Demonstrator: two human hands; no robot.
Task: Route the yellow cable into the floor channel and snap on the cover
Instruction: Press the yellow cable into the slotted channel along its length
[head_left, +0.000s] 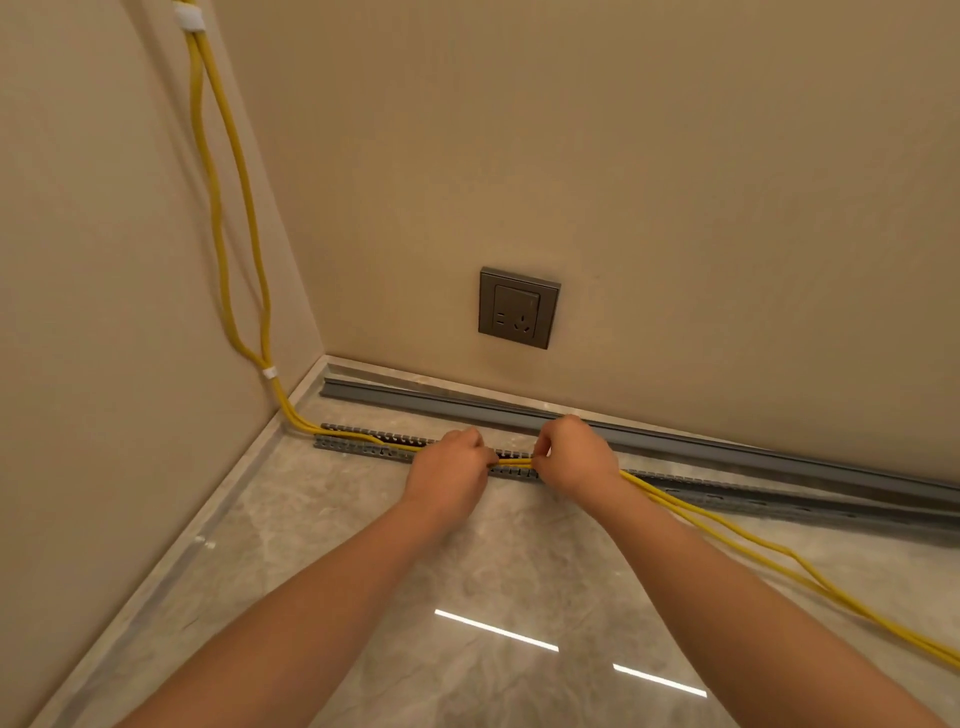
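**Seating the yellow cable in the slotted channel**

Both forearms reach in from the near edge. Left hand (451, 470) and right hand (574, 457) have their fingers closed on the yellow cable (511, 460), pressing a short span into the floor channel (363, 441). Leftward the cable lies seated; rightward it trails loose across the floor (363, 571). The cover (467, 408) lies beyond, against the wall (675, 208). Risk: an unseated strand would likely block the cover's snap.
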